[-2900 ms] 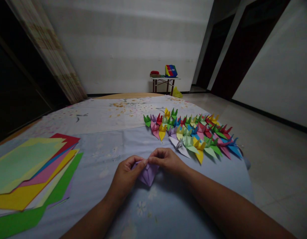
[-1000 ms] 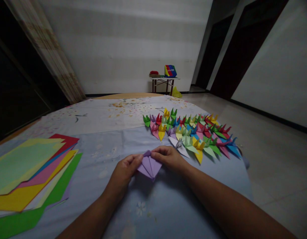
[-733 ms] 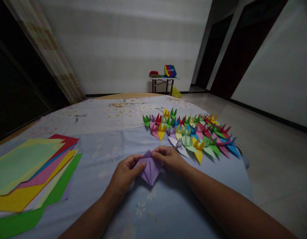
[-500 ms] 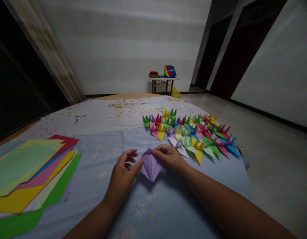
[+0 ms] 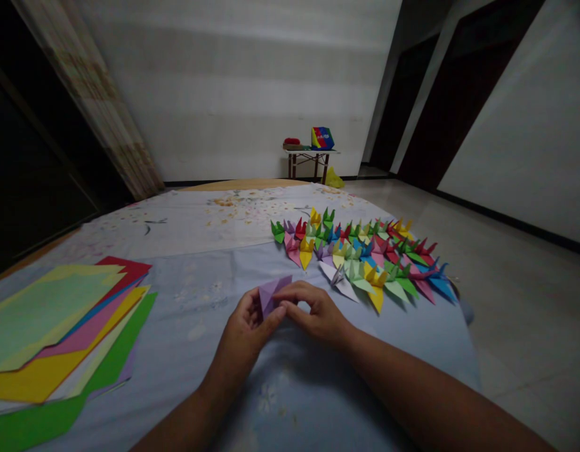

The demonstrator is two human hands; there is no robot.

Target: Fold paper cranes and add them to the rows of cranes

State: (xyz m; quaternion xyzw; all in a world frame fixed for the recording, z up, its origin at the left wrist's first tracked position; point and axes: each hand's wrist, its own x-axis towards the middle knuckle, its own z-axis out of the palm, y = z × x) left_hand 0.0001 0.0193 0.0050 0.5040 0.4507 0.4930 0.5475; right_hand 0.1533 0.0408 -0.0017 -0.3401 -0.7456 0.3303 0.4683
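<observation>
We see the left hand [image 5: 240,333] grasping a folded purple paper [image 5: 270,294] between thumb and fingers [image 5: 247,305], the right hand [image 5: 325,317] pinching its right side, over the near part of the worktop [image 5: 191,358]. Beyond, rightward, we log clustered paper birds [image 5: 353,252]; well apart on the left, coloured sheets [image 5: 49,314], stacked and overlapping.

My left hand [image 5: 243,336]: bare, slender, with a rounded thumb | my right hand [image 5: 331,319]: bare too, similarly slim | my left forearm [image 5: 191,414]: uncovered, smooth in outline, thickening toward the near edge | my right forearm [image 5: 422,395]: uncovered, longer stretch in view, tapering evenly to a narrow wrist
</observation>
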